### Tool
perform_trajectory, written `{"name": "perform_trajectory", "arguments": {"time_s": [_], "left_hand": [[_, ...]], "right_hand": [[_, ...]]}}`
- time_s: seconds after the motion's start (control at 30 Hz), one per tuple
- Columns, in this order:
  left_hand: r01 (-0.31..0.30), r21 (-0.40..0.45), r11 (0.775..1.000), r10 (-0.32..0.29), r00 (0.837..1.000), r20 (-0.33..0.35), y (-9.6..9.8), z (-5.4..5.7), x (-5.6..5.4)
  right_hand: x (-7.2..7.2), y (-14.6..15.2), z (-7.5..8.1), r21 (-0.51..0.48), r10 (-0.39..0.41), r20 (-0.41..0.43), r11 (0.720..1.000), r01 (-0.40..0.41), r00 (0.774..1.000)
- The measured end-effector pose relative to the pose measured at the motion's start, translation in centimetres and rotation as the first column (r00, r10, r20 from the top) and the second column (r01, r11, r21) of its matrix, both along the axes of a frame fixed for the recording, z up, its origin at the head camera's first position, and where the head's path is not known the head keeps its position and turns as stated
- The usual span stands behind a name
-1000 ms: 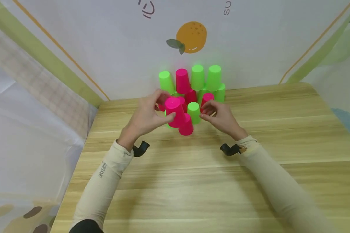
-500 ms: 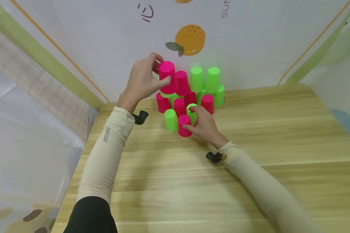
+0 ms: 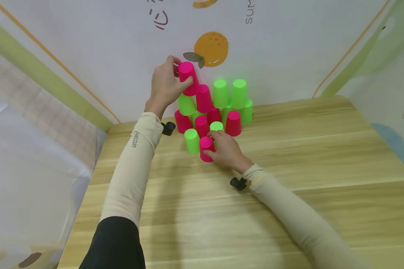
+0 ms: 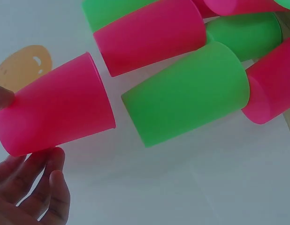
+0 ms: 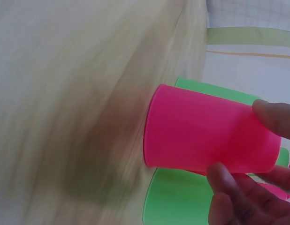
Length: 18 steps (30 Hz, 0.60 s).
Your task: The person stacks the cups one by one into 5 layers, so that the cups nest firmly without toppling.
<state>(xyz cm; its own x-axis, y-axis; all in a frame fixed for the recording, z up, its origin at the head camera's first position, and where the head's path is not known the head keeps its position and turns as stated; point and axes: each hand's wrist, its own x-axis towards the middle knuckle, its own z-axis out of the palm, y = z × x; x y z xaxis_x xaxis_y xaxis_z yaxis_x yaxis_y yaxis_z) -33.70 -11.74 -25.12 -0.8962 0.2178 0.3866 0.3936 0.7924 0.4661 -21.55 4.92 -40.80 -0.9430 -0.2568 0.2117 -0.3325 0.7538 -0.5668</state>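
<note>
My left hand [image 3: 165,84] pinches an upside-down pink cup [image 3: 187,74] between thumb and fingers, high at the back left. In the left wrist view a gap shows between this cup's rim and the green cup [image 4: 187,93] beneath it; the pink cup [image 3: 203,99] beside that green one also stands in the upper row. At the front, my right hand [image 3: 227,149] grips another upside-down pink cup [image 5: 206,131], thumb on one side and fingers on the other, its rim close to the table. A green cup [image 3: 217,126] behind it is partly hidden by that hand.
Two green cups [image 3: 239,93] stand on the upper row at the right. Below and in front are more pink and green cups, including a green cup [image 3: 192,141] at front left. A printed white cloth [image 3: 272,45] hangs behind the wooden table [image 3: 306,149].
My left hand has lifted its pink cup from the front cups up to above the back row. My right hand has moved left, from beside the right pink cup to the front one, and now grips it.
</note>
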Motion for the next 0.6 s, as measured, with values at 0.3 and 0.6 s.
{"name": "perform_trajectory", "arguments": {"time_s": [0.3,0.6], "left_hand": [[-0.027,-0.020,0.999,0.028,0.998,0.061,0.22,-0.49,-0.22],[-0.050,0.011,0.999,0.048,0.989,0.141,0.32,-0.75,-0.32]], "right_hand": [[0.08,-0.51,-0.11,-0.003,0.002,-0.031,1.000,-0.002,1.000],[-0.09,-0.42,-0.83,-0.120,0.001,-0.016,0.993,-0.003,1.000]]}}
